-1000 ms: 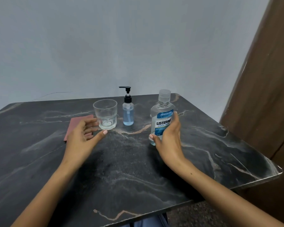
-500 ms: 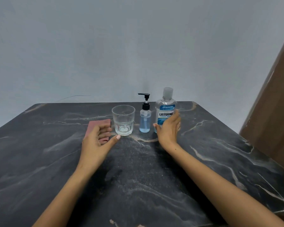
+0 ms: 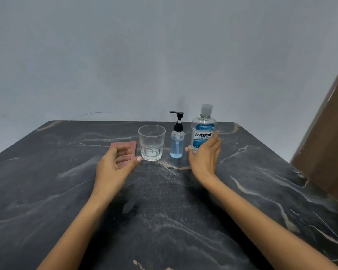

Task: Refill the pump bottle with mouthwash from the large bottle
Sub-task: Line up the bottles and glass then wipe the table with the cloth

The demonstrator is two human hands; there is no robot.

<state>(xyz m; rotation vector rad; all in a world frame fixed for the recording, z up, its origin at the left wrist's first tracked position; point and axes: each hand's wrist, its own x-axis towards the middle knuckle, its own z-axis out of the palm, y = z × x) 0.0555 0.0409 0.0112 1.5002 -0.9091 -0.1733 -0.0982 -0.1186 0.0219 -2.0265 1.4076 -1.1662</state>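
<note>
a: marble table (image 3: 261,191), far centre: pump bottle (image 3: 177,144) w/ large bottle (image 3: 203,131) just right. change?
b: right hand (image 3: 204,158) still curled on large bottle, unlifted. left hand (image 3: 115,162) loose, empty, nr glass (image 3: 151,142). refill not begun.

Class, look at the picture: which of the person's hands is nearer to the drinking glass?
Left. The left hand lies just beside the drinking glass, thumb tip near its base. The right hand is at the Listerine bottle, beyond the pump bottle.
</note>
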